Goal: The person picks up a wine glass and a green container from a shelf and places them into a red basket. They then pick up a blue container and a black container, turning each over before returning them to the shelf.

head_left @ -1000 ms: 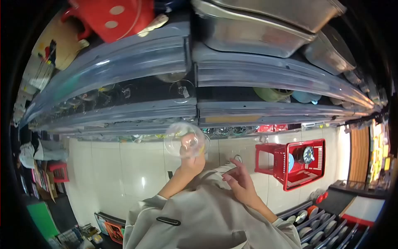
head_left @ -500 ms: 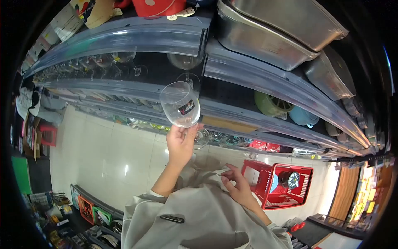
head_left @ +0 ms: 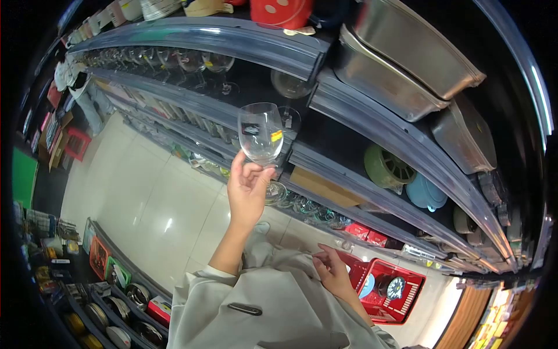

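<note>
My left hand (head_left: 249, 189) pinches the lower part of a clear wine glass (head_left: 260, 136), its bowl upright in front of the shelves. A yellow price sticker and a dark label show on the bowl, while the foot appears below my fingers. Another stemmed glass (head_left: 290, 86) stands on the shelf just behind it. Low by my jacket, my right hand (head_left: 335, 272) has loosely bent fingers, apart, with nothing visible in them. Beside it is a red shopping basket (head_left: 381, 319) containing a light-blue item (head_left: 367, 286) and a dark round item (head_left: 396, 288) with a patterned top.
Rows of stemmed glasses (head_left: 174, 61) line the left shelf. Metal pans (head_left: 401, 64) jut out at upper right, above a green bowl-like item (head_left: 386, 166) and a blue one (head_left: 427, 191). A person (head_left: 87, 96) stands far left on the tiled floor (head_left: 145, 192). Low racks (head_left: 110, 302) hold goods behind.
The wine glass has turned in my left hand, bringing the yellow sticker into sight, and stands more upright. The view has tilted, and the basket appears lower. My right hand still looks loose.
</note>
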`<act>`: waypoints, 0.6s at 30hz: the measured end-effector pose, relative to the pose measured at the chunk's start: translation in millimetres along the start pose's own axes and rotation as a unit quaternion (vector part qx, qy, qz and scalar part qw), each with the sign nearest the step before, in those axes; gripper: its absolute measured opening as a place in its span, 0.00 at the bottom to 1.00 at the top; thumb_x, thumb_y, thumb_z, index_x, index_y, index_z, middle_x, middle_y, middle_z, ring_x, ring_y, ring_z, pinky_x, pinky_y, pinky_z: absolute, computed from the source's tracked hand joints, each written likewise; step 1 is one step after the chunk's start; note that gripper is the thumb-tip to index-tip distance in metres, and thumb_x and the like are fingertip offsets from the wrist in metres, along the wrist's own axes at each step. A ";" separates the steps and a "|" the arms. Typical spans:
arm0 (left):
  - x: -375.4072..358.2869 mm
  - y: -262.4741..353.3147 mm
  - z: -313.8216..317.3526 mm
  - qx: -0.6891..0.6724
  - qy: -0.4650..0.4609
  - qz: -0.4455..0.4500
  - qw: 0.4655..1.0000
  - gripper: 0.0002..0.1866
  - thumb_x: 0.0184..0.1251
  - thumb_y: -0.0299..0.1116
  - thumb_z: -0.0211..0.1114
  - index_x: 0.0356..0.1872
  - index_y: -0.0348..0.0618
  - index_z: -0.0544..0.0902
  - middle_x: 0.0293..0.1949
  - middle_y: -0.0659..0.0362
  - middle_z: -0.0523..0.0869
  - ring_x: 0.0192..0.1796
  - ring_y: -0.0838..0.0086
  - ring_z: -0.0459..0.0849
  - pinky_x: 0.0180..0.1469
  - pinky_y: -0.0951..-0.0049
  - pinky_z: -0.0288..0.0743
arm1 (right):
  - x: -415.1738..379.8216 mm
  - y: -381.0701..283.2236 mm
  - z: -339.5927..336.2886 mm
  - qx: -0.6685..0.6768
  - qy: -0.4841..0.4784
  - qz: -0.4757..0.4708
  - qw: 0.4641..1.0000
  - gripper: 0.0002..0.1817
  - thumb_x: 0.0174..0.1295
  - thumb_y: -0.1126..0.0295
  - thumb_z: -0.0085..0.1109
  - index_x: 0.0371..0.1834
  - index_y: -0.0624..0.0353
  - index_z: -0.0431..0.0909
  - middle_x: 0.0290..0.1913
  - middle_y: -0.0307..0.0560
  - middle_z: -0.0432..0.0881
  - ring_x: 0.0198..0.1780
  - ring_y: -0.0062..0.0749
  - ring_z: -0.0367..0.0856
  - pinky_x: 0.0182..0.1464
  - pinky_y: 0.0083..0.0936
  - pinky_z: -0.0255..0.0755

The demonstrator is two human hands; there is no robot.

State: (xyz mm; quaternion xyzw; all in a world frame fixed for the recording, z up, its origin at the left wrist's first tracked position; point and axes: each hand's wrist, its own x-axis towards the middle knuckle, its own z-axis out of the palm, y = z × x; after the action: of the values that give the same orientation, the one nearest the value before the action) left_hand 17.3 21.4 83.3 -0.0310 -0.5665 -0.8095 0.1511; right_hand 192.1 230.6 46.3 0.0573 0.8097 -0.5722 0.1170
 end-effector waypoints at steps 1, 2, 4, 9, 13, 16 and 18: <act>1.1 6.2 -2.8 0.001 0.004 0.003 1.000 0.30 0.64 0.17 0.58 0.66 0.36 0.59 0.37 0.55 0.82 0.42 0.74 0.82 0.48 0.76 0.76 | 0.7 -2.9 0.5 -0.009 -0.005 -0.008 1.000 0.23 0.62 0.75 0.57 0.61 0.64 0.65 0.41 0.49 0.82 0.43 0.27 0.81 0.46 0.24 0.74; 3.9 11.3 -4.7 0.009 -0.003 -0.015 1.000 0.29 0.65 0.18 0.57 0.66 0.36 0.59 0.37 0.55 0.82 0.42 0.75 0.82 0.47 0.76 0.76 | 1.7 -5.3 0.9 -0.018 -0.008 -0.015 1.000 0.23 0.63 0.75 0.57 0.61 0.64 0.65 0.41 0.49 0.82 0.43 0.27 0.81 0.46 0.24 0.74; 10.2 15.1 -7.1 0.016 -0.012 -0.033 0.999 0.28 0.66 0.19 0.56 0.66 0.35 0.59 0.37 0.56 0.82 0.42 0.75 0.82 0.47 0.76 0.76 | 5.7 -9.1 3.4 -0.010 -0.018 -0.007 1.000 0.23 0.63 0.74 0.57 0.61 0.64 0.65 0.41 0.49 0.82 0.43 0.28 0.81 0.46 0.24 0.74; 25.5 25.8 -16.0 0.057 -0.011 -0.003 0.998 0.28 0.68 0.20 0.54 0.68 0.37 0.57 0.37 0.57 0.80 0.37 0.78 0.79 0.44 0.78 0.76 | 21.2 -16.6 14.4 -0.035 -0.050 -0.029 0.998 0.23 0.64 0.71 0.57 0.61 0.64 0.65 0.41 0.49 0.82 0.44 0.31 0.81 0.46 0.24 0.74; 42.0 35.2 -30.8 0.098 -0.045 -0.014 0.994 0.30 0.68 0.20 0.54 0.70 0.39 0.54 0.36 0.59 0.79 0.36 0.80 0.78 0.43 0.79 0.75 | 34.2 -21.7 28.9 -0.015 -0.060 -0.043 0.997 0.23 0.64 0.70 0.57 0.61 0.63 0.65 0.42 0.50 0.82 0.46 0.33 0.81 0.47 0.25 0.74; 56.2 42.6 -40.7 0.213 -0.075 -0.013 0.974 0.33 0.68 0.21 0.54 0.71 0.40 0.51 0.34 0.59 0.79 0.34 0.82 0.78 0.40 0.80 0.76 | 45.8 -30.7 41.3 -0.014 -0.055 -0.040 0.998 0.23 0.64 0.70 0.57 0.61 0.62 0.65 0.42 0.50 0.82 0.46 0.33 0.81 0.48 0.26 0.73; 66.6 45.9 -44.6 0.236 -0.086 -0.016 0.968 0.35 0.67 0.21 0.55 0.72 0.40 0.50 0.32 0.60 0.79 0.31 0.83 0.77 0.35 0.80 0.77 | 53.6 -36.4 50.8 -0.016 -0.052 -0.035 0.998 0.23 0.64 0.70 0.57 0.61 0.61 0.65 0.42 0.50 0.81 0.46 0.34 0.81 0.48 0.26 0.73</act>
State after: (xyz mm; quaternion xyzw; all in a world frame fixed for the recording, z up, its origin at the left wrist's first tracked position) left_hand -27.9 -48.2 123.8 -0.0548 -0.7531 -0.6492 0.0916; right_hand 138.4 168.4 49.7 -0.0026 0.8130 -0.5653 0.1398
